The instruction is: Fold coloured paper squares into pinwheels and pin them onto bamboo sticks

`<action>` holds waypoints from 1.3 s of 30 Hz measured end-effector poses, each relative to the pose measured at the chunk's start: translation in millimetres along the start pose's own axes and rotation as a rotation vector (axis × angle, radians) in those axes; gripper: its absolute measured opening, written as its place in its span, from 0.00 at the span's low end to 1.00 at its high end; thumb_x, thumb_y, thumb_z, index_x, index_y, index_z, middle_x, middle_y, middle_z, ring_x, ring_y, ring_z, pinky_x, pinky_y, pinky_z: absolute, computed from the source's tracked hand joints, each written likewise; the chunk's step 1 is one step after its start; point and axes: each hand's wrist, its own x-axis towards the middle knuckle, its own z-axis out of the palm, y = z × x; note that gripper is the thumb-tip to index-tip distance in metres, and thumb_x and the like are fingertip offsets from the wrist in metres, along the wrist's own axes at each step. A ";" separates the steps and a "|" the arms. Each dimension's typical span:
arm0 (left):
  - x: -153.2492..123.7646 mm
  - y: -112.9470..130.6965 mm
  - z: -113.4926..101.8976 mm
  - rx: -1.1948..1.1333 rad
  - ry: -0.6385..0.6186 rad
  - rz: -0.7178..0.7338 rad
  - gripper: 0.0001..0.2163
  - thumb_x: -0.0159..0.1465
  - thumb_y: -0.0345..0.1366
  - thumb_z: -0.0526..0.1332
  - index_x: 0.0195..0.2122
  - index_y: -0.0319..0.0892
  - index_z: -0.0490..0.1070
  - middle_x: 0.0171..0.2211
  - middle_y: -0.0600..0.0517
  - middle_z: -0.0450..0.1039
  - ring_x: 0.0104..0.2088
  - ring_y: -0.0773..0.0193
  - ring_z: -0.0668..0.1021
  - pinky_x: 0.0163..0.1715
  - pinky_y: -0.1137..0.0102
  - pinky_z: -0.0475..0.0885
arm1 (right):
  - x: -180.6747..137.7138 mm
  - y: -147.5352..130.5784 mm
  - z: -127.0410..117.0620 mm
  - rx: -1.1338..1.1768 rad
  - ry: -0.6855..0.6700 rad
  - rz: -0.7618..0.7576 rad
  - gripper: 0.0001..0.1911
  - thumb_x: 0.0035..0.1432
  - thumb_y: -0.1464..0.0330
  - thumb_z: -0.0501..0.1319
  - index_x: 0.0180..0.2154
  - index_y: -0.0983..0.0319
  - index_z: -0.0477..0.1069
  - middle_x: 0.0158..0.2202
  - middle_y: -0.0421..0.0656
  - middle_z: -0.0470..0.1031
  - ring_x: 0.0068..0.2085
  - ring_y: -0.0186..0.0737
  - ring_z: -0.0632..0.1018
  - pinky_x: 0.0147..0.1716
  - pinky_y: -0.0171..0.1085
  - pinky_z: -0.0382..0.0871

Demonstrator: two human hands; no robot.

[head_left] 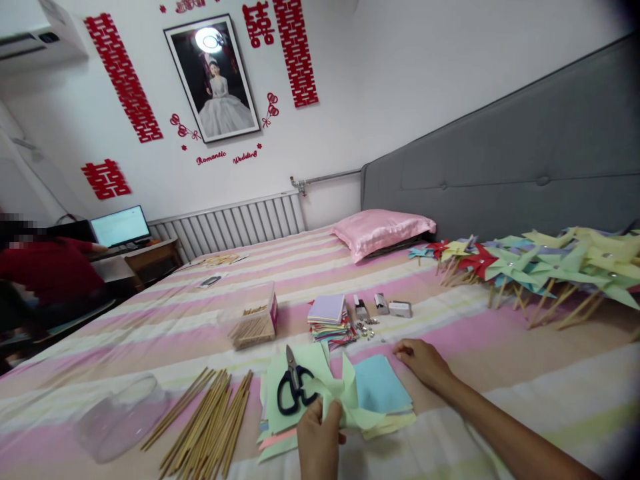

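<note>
My left hand (320,433) pinches a pale green paper pinwheel (345,393) by its middle, over the paper stacks. The pinwheel's blades are folded inward. To its right, my right hand (417,357) rests low over the bedspread with thumb and fingers curled together; whatever they hold, if anything, is too small to see. Blue paper sheets (383,385) lie between the hands. Black-handled scissors (295,383) sit on green paper (277,410) beside my left hand. Loose metal thumbtacks (367,328) are scattered beyond my right hand, near small boxes (380,304).
Wooden sticks (210,420) and a clear plastic container (120,420) lie at left. Behind are a clear box of sticks (255,320) and coloured paper squares (327,311). Finished pinwheels (555,267) crowd the right, near a pink pillow (383,230). A person (50,280) sits far left.
</note>
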 end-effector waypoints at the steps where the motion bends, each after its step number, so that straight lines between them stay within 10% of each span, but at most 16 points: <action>1: 0.5 -0.5 0.0 0.001 -0.003 0.002 0.11 0.44 0.40 0.59 0.18 0.36 0.71 0.14 0.56 0.62 0.16 0.70 0.62 0.15 0.74 0.59 | 1.4 2.1 1.0 0.008 0.006 0.010 0.11 0.51 0.70 0.54 0.31 0.60 0.76 0.34 0.43 0.79 0.36 0.40 0.77 0.32 0.32 0.64; 39: 2.6 -2.6 0.4 0.023 -0.010 0.009 0.12 0.44 0.42 0.59 0.19 0.36 0.71 0.13 0.56 0.61 0.16 0.70 0.61 0.15 0.74 0.58 | 12.7 16.4 5.6 -0.034 -0.036 0.096 0.11 0.60 0.64 0.55 0.34 0.65 0.71 0.32 0.41 0.75 0.32 0.34 0.75 0.37 0.39 0.70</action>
